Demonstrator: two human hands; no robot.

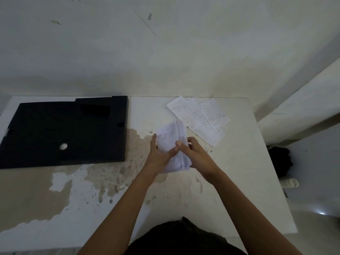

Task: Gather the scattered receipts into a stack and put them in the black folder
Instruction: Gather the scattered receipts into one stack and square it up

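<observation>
Stack of white paper receipts (pixel 172 142): gripped between left hand (pixel 159 155) and right hand (pixel 195 154), fingers curled round its sides, over worn white table (pixel 239 172). Loose white receipts (pixel 201 115): just behind. Flat black folder (pixel 64 129): left, well apart.

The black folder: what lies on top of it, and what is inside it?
On the folder only a small round silvery button shows; nothing else lies on it. The folder looks shut, so its inside cannot be seen.
</observation>
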